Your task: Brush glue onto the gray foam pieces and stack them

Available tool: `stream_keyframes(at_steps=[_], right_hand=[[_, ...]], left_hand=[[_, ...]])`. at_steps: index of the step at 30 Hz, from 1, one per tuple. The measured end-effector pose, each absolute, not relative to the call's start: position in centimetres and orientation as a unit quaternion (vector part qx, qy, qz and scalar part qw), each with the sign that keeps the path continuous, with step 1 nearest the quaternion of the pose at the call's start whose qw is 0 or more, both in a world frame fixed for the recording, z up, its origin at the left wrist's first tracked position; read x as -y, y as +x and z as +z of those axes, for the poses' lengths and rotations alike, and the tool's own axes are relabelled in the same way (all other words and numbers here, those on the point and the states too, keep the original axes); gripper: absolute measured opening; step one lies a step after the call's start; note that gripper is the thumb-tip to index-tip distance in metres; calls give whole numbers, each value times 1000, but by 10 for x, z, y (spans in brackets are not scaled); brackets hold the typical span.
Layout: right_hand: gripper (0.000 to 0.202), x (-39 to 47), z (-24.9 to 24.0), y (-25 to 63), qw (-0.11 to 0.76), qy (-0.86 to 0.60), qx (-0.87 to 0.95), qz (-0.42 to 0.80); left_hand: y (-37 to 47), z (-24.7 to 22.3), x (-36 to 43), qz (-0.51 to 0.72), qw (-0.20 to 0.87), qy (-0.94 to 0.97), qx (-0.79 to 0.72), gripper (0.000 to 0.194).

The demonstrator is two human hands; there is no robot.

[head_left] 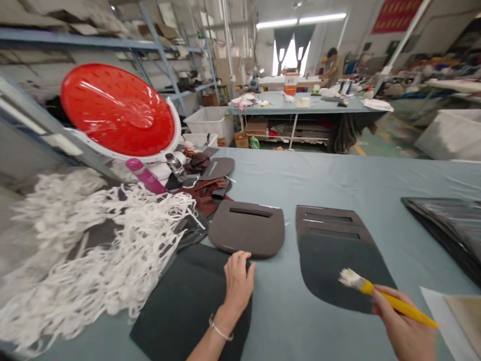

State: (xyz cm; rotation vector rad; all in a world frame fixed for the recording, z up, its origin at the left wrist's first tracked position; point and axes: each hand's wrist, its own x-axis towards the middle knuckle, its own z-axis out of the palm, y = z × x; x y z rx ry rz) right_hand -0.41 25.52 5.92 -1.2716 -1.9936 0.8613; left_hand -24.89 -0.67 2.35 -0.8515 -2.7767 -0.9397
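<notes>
My right hand (404, 318) grips the yellow handle of a paintbrush (398, 303). Its whitish, clumped bristles hover over the lower part of a dark rounded panel (334, 265) with two slots near its far edge. To the left, my left hand (238, 281) has its fingers bent at the far right corner of a dark flat sheet (191, 296), the corner lying between thumb and forefinger. Just beyond those fingertips sits a brown rounded panel (248, 233) with one long slot. My left wrist wears a pale bracelet (221, 328).
White tangled strips (112, 255) heap up on the left, beside a pink bottle (145, 175) and a large red round lid (124, 110). Dark stacked sheets (451, 225) lie at right, above pale sheets (462, 311). Farther back, a person (332, 67) stands by another table (300, 104).
</notes>
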Motion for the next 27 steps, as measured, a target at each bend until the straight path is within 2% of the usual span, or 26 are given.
stream_keyframes(at_steps=[2,6,9,13,15,18,21,24,27], right_hand=[[33,-212,73,-91,267,-415,761,421],[25,-124,89,-247,239,-247,765,544],[19,-74,82,-328,217,-176,779,561],[15,-51,62,-400,173,-108,835,512],[16,-56,55,-429,208,-126,846,474],[24,-71,48,-464,286,-228,827,426],[27,-92,42,-475,288,-277,817,416],[28,-127,40,-450,277,-336,807,400],[29,-176,42,-397,288,-433,787,331]], left_hand=[[-276,21,11,-271,87,-293,913,31],[-308,11,20,-210,118,-330,913,34],[-319,-1,28,-201,122,-345,909,35],[-327,-17,34,-222,106,-339,908,34],[-330,-21,36,-235,100,-336,907,35],[-333,-22,38,-248,101,-334,904,37],[-335,-21,38,-247,95,-334,905,38],[-336,-20,37,-245,77,-332,908,38],[-336,-16,36,-246,66,-333,908,34]])
